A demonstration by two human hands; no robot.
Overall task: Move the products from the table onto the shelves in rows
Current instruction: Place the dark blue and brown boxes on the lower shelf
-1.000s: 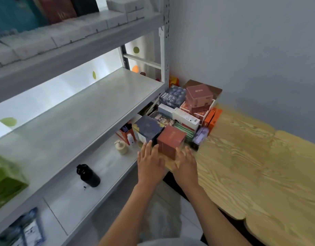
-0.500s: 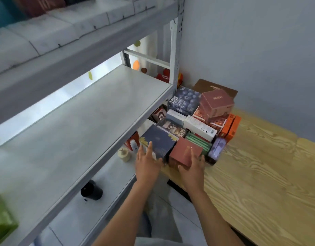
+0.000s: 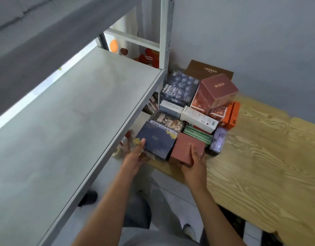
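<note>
The right hand [image 3: 193, 163] grasps the red box [image 3: 186, 148] at the table's [image 3: 259, 166] near corner, thumb on top. The left hand [image 3: 135, 157] holds the navy box [image 3: 155, 141] at the red box's nine o'clock, thumb on its lid. The shelf [image 3: 73, 112] lies at nine o'clock of both.

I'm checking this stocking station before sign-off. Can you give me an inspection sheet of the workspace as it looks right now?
Surface: light wooden table, products heaped at its far corner by the wall.
Job's things: dark navy flat box and terracotta square box at the near edge of the pile; blueberry-print box and maroon carton behind; grey metal shelf bare where visible.
Clutter: purple packet, orange cartons, white long box.
Grippers: left hand grips the navy box; right hand grips the terracotta box.
Cables: nothing seen.
Surroundings: grey wall.
</note>
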